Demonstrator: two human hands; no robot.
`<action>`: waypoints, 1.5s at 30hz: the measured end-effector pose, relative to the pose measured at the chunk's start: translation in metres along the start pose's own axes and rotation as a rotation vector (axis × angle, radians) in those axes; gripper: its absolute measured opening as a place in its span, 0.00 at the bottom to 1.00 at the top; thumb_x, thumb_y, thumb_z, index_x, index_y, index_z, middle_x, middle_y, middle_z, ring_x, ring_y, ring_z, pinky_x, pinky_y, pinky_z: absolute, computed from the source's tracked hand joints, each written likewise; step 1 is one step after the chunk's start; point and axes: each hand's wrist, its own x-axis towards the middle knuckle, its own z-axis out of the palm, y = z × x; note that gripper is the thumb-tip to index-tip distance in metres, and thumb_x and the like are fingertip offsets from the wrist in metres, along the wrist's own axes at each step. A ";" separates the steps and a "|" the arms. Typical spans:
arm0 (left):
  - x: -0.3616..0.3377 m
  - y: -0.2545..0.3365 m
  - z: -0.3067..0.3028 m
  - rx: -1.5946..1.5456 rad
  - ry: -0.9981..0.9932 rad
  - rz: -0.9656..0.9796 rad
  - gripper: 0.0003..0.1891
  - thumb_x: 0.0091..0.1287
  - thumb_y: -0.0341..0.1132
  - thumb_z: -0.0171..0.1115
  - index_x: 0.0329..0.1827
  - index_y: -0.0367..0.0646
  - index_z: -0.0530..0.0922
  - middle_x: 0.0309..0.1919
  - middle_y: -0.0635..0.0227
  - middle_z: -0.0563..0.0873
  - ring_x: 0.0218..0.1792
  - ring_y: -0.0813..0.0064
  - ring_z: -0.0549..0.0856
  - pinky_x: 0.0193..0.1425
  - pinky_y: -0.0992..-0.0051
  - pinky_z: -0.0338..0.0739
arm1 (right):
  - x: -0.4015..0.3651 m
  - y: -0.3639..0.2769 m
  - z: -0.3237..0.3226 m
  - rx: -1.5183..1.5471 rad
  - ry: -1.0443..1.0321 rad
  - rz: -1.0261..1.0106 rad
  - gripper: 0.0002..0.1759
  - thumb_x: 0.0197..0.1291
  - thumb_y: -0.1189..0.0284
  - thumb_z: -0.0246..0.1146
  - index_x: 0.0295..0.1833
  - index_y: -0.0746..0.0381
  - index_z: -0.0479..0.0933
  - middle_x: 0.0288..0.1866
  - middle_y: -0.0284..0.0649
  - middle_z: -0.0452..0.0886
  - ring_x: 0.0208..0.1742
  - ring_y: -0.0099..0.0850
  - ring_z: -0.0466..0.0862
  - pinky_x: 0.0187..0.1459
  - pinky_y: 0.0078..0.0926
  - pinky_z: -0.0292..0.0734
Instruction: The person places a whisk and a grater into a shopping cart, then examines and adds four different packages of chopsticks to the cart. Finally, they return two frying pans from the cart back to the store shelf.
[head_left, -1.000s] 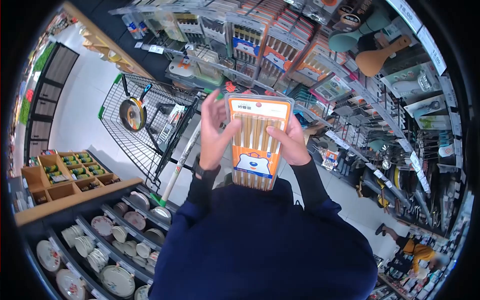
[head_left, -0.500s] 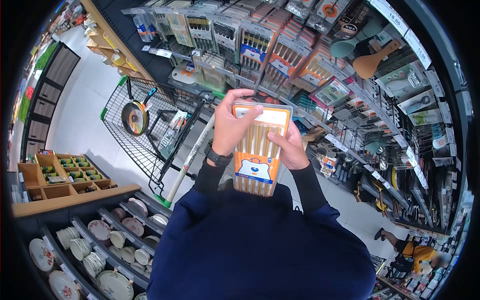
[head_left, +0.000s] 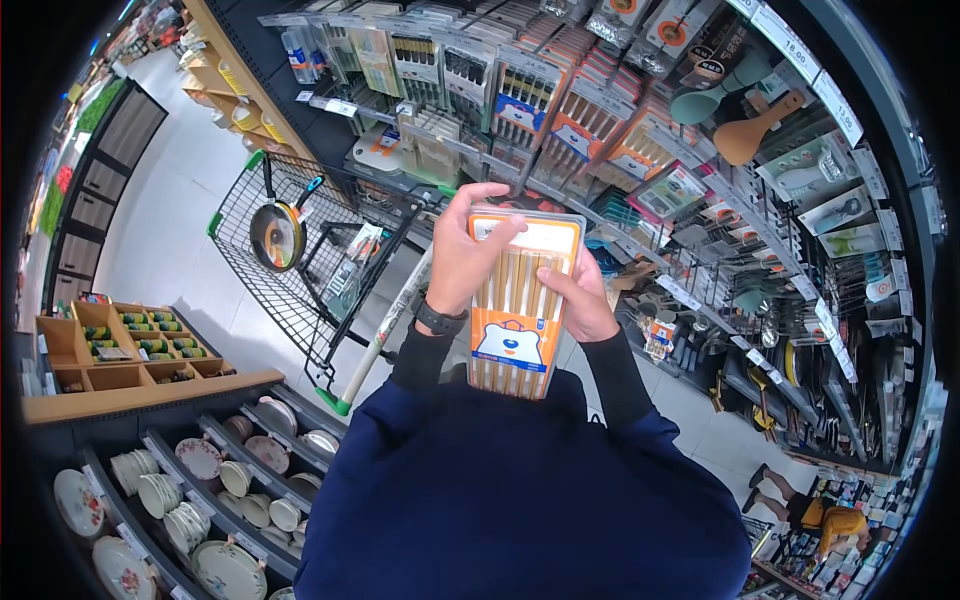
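Note:
A pack of chopsticks (head_left: 512, 300) is held up in front of my chest, with pale sticks under a clear cover and a white bear on an orange band. My left hand (head_left: 468, 255) grips its upper left side, thumb across the white label and forefinger bent above the top edge. On the right side, my right hand (head_left: 584, 300) clasps the pack, its thumb lying on the front and the other fingers mostly hidden behind. A dark watch (head_left: 440, 318) is on my left wrist.
A shopping cart (head_left: 330, 255) stands at the left, holding a frying pan (head_left: 277, 237) and a packaged item. Racks of hanging kitchen utensils (head_left: 755, 130) run ahead and to the right. Bowls and plates (head_left: 230, 570) fill shelves at lower left. Another person (head_left: 835, 525) is at lower right.
My hands keep the same hold on the pack. The view has shifted slightly, so the racks and cart sit a little differently. The person at lower right has changed posture.

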 end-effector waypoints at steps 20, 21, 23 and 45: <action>0.007 0.005 -0.009 0.066 -0.038 0.080 0.25 0.61 0.23 0.70 0.61 0.37 0.72 0.44 0.66 0.83 0.46 0.80 0.84 0.51 0.78 0.80 | 0.009 -0.003 0.002 0.053 -0.028 0.033 0.35 0.62 0.80 0.63 0.74 0.61 0.59 0.67 0.40 0.73 0.66 0.30 0.75 0.67 0.33 0.71; 0.006 0.007 -0.010 0.086 -0.035 0.075 0.24 0.62 0.24 0.69 0.61 0.37 0.72 0.44 0.66 0.83 0.46 0.80 0.84 0.51 0.78 0.80 | 0.010 -0.002 0.002 0.055 -0.031 0.034 0.35 0.62 0.80 0.63 0.74 0.61 0.59 0.67 0.40 0.73 0.66 0.30 0.75 0.67 0.33 0.71; 0.006 0.009 -0.010 0.108 -0.024 0.073 0.24 0.63 0.24 0.68 0.61 0.37 0.72 0.43 0.67 0.83 0.45 0.81 0.84 0.51 0.78 0.80 | 0.013 0.003 0.004 0.043 -0.027 0.009 0.34 0.62 0.80 0.64 0.72 0.62 0.60 0.67 0.40 0.73 0.66 0.30 0.75 0.67 0.33 0.71; -0.122 -0.079 -0.025 -0.087 -0.057 -0.242 0.20 0.73 0.36 0.59 0.63 0.35 0.72 0.56 0.65 0.81 0.58 0.77 0.78 0.63 0.74 0.70 | 0.023 -0.037 -0.034 0.186 0.060 -0.160 0.28 0.64 0.82 0.58 0.70 0.65 0.61 0.65 0.44 0.75 0.64 0.32 0.78 0.65 0.34 0.74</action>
